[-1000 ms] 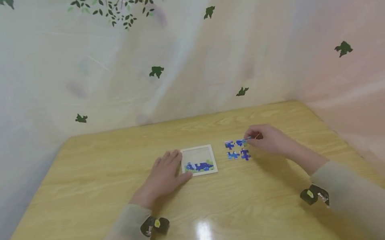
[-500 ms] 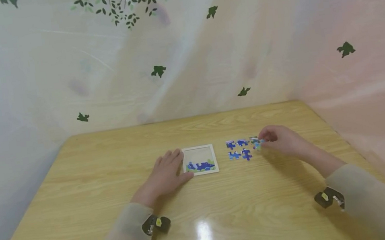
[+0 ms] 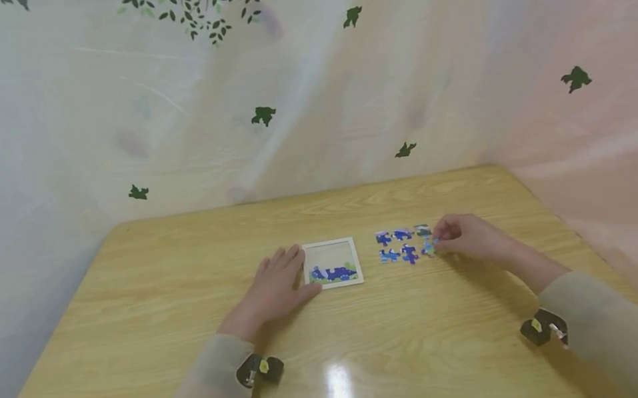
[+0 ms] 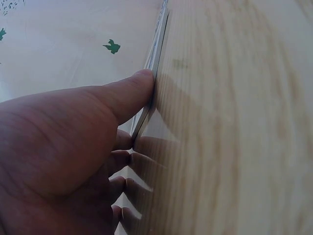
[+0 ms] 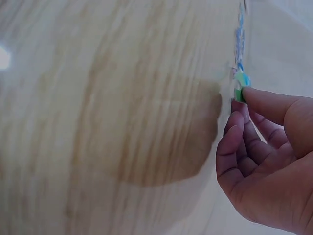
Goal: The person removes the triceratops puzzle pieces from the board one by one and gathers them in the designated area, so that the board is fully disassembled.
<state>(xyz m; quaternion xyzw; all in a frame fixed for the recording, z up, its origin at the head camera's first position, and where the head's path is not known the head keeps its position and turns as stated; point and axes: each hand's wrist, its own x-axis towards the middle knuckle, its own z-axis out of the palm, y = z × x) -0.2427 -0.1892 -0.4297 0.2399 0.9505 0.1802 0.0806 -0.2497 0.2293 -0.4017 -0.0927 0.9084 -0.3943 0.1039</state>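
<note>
My left hand (image 3: pixel 275 287) lies with extended fingers along the left side of a small white-framed jigsaw tray (image 3: pixel 359 261). Its thumb (image 4: pixel 129 90) touches the tray's near edge in the left wrist view. Joined blue and green pieces (image 3: pixel 335 274) fill the tray's lower part. To the right of the tray, loose jigsaw pieces (image 3: pixel 409 253) lie in two short rows. My right hand (image 3: pixel 469 236) pinches a green and light-blue jigsaw piece (image 5: pixel 239 85) between thumb and fingers, at the right end of the nearer row. Fingertips partly cover that piece.
Both hands work over a light wood table (image 3: pixel 336 331). A pale cloth (image 3: pixel 329 90) printed with leaves hangs behind it and along the sides. Wrist cameras (image 3: pixel 544 327) are strapped over both sleeves.
The right hand has gone right, then slightly toward me, bringing the green and light-blue piece to the nearer row. Another piece now lies at the farther row's right end. The left hand stays put.
</note>
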